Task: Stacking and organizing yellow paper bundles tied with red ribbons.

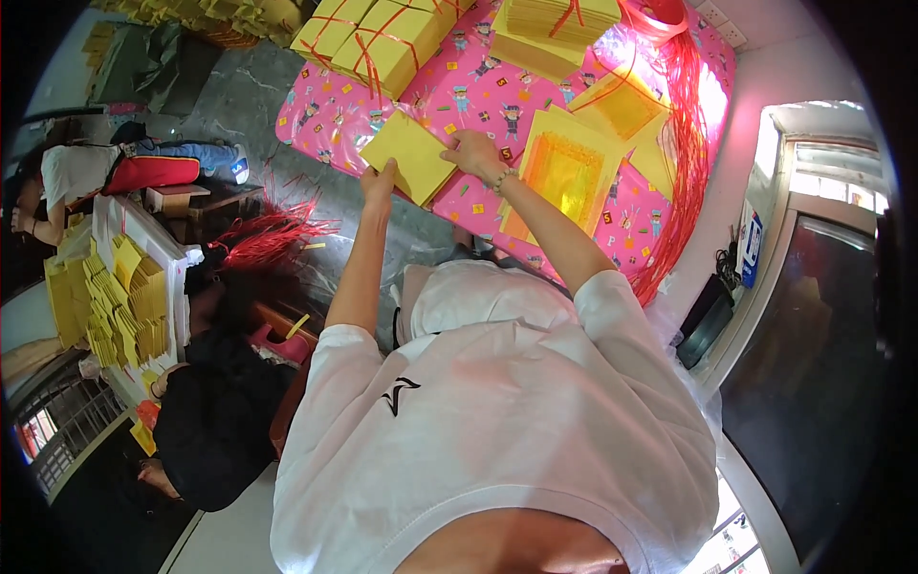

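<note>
Both my hands hold one flat stack of yellow paper point(409, 155) over the near edge of a table under a pink patterned cloth point(459, 96). My left hand point(378, 182) grips the stack's near corner. My right hand point(471, 150), a bead bracelet on its wrist, clasps the stack's right edge. To the right of the stack lies a pile of yellow sheets with shiny gold centres point(564, 177).
Yellow paper bundles tied with red string point(382, 38) fill the table's far side, and loose red strings point(684, 143) hang along its right edge. At the left a person in black point(215, 411) sits by more red strings point(273, 234) and a white table of yellow stacks point(124, 297).
</note>
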A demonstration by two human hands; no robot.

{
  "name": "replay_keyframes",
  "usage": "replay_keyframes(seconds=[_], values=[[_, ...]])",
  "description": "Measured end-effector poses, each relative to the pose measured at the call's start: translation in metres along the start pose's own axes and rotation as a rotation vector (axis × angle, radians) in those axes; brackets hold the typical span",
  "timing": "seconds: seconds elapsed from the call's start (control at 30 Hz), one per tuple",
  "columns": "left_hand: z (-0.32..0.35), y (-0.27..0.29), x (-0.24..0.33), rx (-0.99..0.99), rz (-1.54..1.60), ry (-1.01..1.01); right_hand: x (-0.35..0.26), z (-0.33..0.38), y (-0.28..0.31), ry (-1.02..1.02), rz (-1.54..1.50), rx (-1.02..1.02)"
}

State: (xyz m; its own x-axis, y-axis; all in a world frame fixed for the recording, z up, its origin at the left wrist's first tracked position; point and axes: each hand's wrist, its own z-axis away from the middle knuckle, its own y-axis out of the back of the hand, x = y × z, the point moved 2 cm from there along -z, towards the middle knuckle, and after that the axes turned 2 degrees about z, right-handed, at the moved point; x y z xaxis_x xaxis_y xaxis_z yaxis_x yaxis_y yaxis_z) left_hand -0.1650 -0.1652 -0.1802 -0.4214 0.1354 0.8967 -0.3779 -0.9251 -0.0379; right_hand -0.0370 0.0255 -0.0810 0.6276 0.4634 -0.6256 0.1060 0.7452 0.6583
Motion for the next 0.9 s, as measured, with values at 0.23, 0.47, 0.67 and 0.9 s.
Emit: replay_keyframes(seconds=[0.23, 0.47, 0.67, 0.9], values=[[0.016, -0.011, 0.016, 0.023, -0.024, -0.032, 0.018, 0.019, 0.035, 0.066, -0.175, 0.142], [0.010, -0.008, 0.012, 0.012, -0.062, -0.011, 0.070, 0.095, 0.092, 0.156, -0.490, 0.369], [0.008, -0.009, 0.012, -0.020, -0.012, 0.038, 0.114, 0.157, 0.094, 0.005, -0.608, 0.434], [0.006, -0.004, 0.012, -0.079, 0.051, 0.033, 0.134, 0.189, 0.083, -0.068, -0.674, 0.406]])
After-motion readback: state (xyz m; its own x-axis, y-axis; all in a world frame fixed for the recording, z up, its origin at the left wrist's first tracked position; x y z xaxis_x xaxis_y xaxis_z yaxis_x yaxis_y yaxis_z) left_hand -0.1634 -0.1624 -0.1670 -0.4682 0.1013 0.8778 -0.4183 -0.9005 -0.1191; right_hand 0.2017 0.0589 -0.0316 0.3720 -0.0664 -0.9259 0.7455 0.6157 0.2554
